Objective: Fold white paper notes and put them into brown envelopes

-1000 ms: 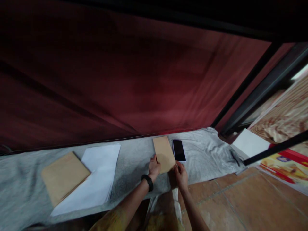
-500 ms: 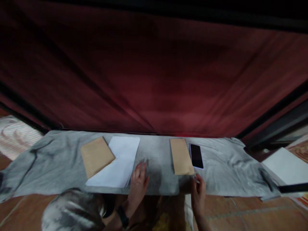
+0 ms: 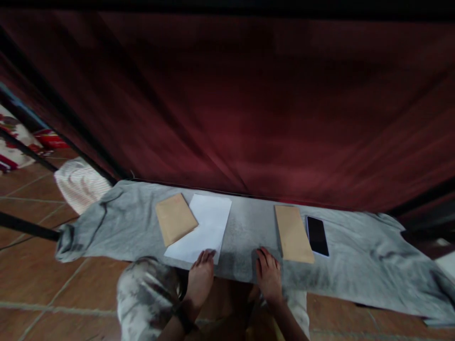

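My left hand (image 3: 202, 274) is at the near right corner of a white sheet of paper (image 3: 208, 225), its fingers closed on the edge. The paper lies flat, and a square brown envelope (image 3: 175, 218) overlaps its left side. My right hand (image 3: 269, 275) rests on the grey cloth (image 3: 249, 227), fingers loosely apart and holding nothing. Just to its right lies a long brown envelope (image 3: 293, 233). Beyond that is a dark-screened phone (image 3: 317, 235) with a pale purple edge.
The cloth covers a narrow bench in front of a dark red fabric panel (image 3: 241, 118). Black frame bars (image 3: 30, 228) stand at the left. Striped fabric (image 3: 83, 184) lies by the left end, above the tiled floor (image 3: 39, 279). My knee (image 3: 145, 293) is close below the bench.
The camera has turned left, shifting everything rightward in view. My left hand moved from beside the paper onto its near corner. My right hand left the long envelope's corner and came inward onto the cloth.
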Action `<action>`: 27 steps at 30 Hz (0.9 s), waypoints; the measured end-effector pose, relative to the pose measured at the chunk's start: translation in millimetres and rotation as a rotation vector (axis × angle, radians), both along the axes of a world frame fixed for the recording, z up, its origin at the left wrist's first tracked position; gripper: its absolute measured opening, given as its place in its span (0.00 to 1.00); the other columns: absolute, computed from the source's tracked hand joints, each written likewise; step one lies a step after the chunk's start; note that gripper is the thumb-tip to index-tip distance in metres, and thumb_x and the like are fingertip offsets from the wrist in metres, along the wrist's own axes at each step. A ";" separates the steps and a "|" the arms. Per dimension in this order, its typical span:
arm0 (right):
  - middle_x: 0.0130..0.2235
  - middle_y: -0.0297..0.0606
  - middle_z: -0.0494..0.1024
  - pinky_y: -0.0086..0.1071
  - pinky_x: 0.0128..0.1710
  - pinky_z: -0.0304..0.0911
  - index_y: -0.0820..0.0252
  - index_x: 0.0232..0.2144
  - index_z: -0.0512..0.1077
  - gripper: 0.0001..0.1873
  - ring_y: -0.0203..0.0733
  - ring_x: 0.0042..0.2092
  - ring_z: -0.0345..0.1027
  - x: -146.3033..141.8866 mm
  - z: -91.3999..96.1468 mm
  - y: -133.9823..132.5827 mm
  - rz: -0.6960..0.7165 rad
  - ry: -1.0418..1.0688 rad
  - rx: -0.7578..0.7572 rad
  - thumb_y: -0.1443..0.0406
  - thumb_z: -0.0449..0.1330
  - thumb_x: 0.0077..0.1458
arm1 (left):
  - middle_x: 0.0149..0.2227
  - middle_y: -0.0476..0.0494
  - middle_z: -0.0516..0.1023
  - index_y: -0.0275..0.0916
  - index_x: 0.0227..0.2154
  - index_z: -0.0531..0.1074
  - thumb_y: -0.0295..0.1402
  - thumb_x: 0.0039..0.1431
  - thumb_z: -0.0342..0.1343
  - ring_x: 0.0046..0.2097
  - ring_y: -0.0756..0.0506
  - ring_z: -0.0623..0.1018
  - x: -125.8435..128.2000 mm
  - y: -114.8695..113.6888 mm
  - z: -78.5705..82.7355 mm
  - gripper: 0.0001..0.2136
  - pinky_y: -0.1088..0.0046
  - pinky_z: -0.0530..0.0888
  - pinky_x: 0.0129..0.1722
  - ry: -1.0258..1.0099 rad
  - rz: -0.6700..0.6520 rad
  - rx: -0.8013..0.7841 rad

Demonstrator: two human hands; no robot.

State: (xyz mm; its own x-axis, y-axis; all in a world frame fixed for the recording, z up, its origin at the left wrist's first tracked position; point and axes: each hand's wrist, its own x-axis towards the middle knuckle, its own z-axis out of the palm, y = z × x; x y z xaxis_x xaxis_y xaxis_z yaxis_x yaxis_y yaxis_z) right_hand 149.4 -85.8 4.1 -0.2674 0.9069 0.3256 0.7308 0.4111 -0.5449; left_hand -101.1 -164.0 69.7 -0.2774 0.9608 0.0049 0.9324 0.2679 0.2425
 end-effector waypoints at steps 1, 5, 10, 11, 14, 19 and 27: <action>0.58 0.43 0.74 0.49 0.59 0.59 0.49 0.57 0.72 0.20 0.52 0.59 0.67 0.9 -0.2 -0.6 0.006 -0.013 0.008 0.61 0.49 0.67 | 0.52 0.41 0.79 0.42 0.51 0.75 0.20 0.63 0.43 0.55 0.44 0.77 -1.1 1.1 4.0 0.21 0.67 0.73 0.55 -0.028 0.012 -0.011; 0.58 0.43 0.74 0.48 0.59 0.57 0.50 0.57 0.72 0.21 0.51 0.59 0.67 3.4 1.9 -1.5 0.024 -0.042 0.005 0.61 0.48 0.68 | 0.40 0.40 0.81 0.41 0.44 0.76 0.28 0.68 0.41 0.45 0.42 0.81 -4.8 3.8 16.3 0.17 0.67 0.74 0.48 -0.119 0.092 -0.043; 0.59 0.43 0.74 0.48 0.60 0.55 0.51 0.58 0.70 0.22 0.51 0.60 0.65 1.4 3.6 -1.6 0.015 -0.055 -0.010 0.61 0.46 0.68 | 0.34 0.43 0.80 0.40 0.36 0.75 0.32 0.65 0.46 0.39 0.43 0.80 -13.1 4.3 18.8 0.11 0.68 0.73 0.41 -0.323 0.157 -0.003; 0.59 0.44 0.73 0.48 0.60 0.55 0.51 0.58 0.70 0.22 0.51 0.60 0.65 1.2 3.6 -1.9 0.016 -0.057 -0.010 0.62 0.47 0.68 | 0.32 0.45 0.79 0.40 0.34 0.75 0.34 0.64 0.47 0.36 0.44 0.79 -17.1 4.6 18.4 0.11 0.69 0.73 0.39 -0.367 0.173 0.007; 0.58 0.44 0.74 0.48 0.60 0.55 0.52 0.57 0.71 0.21 0.51 0.59 0.66 1.1 4.2 -3.1 0.014 -0.049 -0.011 0.62 0.48 0.67 | 0.26 0.48 0.77 0.40 0.29 0.72 0.37 0.62 0.49 0.31 0.45 0.77 -31.2 6.6 20.3 0.11 0.71 0.73 0.34 -0.492 0.221 0.099; 0.57 0.43 0.75 0.48 0.60 0.57 0.53 0.54 0.74 0.19 0.50 0.59 0.66 -0.4 10.3 -1.3 -0.013 0.063 -0.051 0.62 0.50 0.66 | 0.36 0.44 0.81 0.40 0.37 0.74 0.36 0.63 0.47 0.36 0.44 0.80 -21.4 11.0 39.6 0.11 0.68 0.76 0.40 -0.479 0.174 0.268; 0.50 0.39 0.80 0.42 0.54 0.67 0.51 0.48 0.76 0.23 0.47 0.52 0.74 -0.5 42.1 18.2 -0.126 0.702 -0.472 0.49 0.48 0.64 | 0.40 0.42 0.82 0.38 0.48 0.73 0.23 0.63 0.49 0.44 0.42 0.81 103.5 9.2 52.6 0.14 0.64 0.77 0.45 -0.050 -0.313 0.248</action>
State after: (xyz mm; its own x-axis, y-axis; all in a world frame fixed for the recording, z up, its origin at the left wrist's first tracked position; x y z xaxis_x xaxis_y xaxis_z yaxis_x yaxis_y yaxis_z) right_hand 149.0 -67.6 46.2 -0.0334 0.9986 -0.0414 0.1846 -0.0346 -0.9822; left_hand 2.4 -154.7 122.3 0.0229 0.9702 0.2412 0.9451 -0.0997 0.3112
